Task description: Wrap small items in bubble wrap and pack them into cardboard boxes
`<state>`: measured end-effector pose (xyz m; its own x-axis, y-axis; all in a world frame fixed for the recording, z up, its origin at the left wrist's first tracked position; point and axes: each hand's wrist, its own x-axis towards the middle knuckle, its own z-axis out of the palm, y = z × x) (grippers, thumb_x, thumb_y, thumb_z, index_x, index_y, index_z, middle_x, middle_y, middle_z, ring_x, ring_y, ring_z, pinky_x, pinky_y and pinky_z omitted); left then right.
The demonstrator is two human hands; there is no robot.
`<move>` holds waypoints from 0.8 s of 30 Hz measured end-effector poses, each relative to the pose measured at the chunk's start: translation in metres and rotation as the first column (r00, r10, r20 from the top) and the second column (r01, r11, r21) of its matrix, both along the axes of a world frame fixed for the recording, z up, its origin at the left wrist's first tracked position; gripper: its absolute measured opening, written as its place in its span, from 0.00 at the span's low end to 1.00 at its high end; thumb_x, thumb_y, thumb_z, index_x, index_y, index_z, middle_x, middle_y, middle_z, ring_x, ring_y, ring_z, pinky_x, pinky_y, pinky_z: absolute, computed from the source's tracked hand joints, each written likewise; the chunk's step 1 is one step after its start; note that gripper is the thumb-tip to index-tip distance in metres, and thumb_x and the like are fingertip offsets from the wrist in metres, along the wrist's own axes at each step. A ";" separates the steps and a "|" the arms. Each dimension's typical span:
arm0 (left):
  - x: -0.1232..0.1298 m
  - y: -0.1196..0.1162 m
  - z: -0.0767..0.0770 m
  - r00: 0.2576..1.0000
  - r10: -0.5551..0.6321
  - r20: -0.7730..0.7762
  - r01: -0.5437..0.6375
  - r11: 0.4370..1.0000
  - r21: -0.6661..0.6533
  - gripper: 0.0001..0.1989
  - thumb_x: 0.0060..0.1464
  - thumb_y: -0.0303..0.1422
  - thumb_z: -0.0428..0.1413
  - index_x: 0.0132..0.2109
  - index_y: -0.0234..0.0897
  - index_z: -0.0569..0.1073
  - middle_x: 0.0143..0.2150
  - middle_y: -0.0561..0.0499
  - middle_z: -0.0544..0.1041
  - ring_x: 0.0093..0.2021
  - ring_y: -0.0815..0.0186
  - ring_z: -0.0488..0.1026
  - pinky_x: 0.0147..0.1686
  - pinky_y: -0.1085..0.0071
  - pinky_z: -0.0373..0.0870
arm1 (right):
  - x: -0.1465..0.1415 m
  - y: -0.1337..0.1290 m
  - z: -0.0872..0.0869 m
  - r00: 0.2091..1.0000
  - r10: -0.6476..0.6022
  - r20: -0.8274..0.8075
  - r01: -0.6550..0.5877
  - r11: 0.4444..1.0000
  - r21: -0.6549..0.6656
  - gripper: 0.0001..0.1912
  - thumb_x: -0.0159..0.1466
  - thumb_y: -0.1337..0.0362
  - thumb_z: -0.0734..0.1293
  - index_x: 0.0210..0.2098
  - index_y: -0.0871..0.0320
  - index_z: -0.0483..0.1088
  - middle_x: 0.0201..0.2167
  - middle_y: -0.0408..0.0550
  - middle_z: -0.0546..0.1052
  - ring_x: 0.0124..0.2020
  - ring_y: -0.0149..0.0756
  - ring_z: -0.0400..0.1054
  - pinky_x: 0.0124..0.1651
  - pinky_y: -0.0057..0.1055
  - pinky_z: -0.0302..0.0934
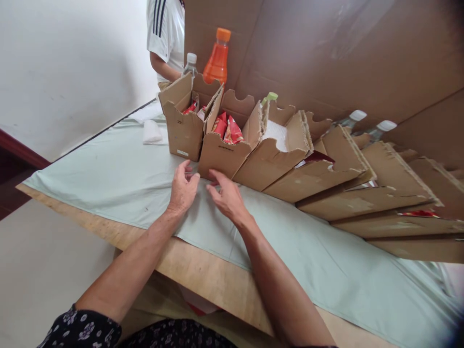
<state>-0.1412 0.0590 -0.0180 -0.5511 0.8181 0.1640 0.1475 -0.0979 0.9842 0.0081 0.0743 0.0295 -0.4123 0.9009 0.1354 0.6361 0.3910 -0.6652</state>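
Observation:
My left hand [184, 187] is empty, its fingers apart, just in front of the leftmost cardboard box [184, 135]. Beside it, my right hand [225, 194] is also empty with spread, bent fingers, close to the lower front of the second cardboard box [223, 157]; I cannot tell whether it touches. Red snack packets [232, 130] stick up inside that second box. In the leftmost box a red packet [190, 108] shows partly. White bubbly wrapping [276, 135] fills the third cardboard box [281, 162].
More open boxes [384, 200] lean in a row to the right. Behind the row stand an orange bottle [216, 60] and clear bottles with white caps [386, 126]. White tissue [152, 132] lies on the pale green cloth [108, 166]. A person in a white sleeve [161, 36] stands at the back.

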 end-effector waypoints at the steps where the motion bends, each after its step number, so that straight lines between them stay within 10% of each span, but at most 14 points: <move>1: 0.001 0.000 0.000 1.000 -0.004 0.004 0.004 1.000 -0.004 0.26 0.54 0.33 0.60 0.60 0.37 0.71 0.51 0.43 0.76 0.44 0.61 0.76 0.51 0.60 0.75 | -0.001 0.007 -0.001 1.000 -0.007 -0.017 0.007 1.000 -0.015 0.26 0.66 0.65 0.64 0.64 0.56 0.71 0.58 0.52 0.80 0.51 0.38 0.78 0.53 0.34 0.71; 7: 0.002 -0.001 -0.001 0.999 -0.018 0.043 0.019 0.999 -0.027 0.28 0.54 0.33 0.60 0.62 0.37 0.70 0.58 0.39 0.74 0.51 0.56 0.77 0.56 0.55 0.74 | 0.001 0.033 -0.002 0.997 -0.054 -0.058 0.050 0.997 -0.066 0.34 0.63 0.63 0.67 0.68 0.60 0.65 0.64 0.60 0.74 0.44 0.41 0.78 0.54 0.41 0.72; 14: 0.000 -0.002 -0.003 0.998 -0.026 0.052 0.028 0.999 -0.038 0.28 0.54 0.32 0.60 0.62 0.38 0.70 0.59 0.39 0.75 0.54 0.54 0.77 0.58 0.53 0.73 | 0.010 -0.003 -0.013 0.989 -0.044 -0.141 0.029 0.994 -0.101 0.19 0.65 0.58 0.65 0.52 0.55 0.78 0.43 0.47 0.84 0.36 0.35 0.77 0.45 0.33 0.71; 24: 0.001 -0.003 0.001 0.998 -0.034 0.050 0.037 0.997 -0.068 0.25 0.52 0.31 0.59 0.58 0.38 0.73 0.58 0.40 0.76 0.53 0.54 0.77 0.57 0.54 0.74 | 0.076 0.028 -0.014 0.924 -0.336 -0.181 0.341 0.940 -0.004 0.22 0.61 0.56 0.63 0.50 0.61 0.76 0.44 0.57 0.83 0.46 0.46 0.77 0.54 0.44 0.69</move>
<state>-0.1400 0.0555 -0.0169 -0.5273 0.8459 0.0801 0.0969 -0.0337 0.9947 0.0838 0.1028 0.0155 -0.0501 0.9777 0.2042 0.6072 0.1921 -0.7710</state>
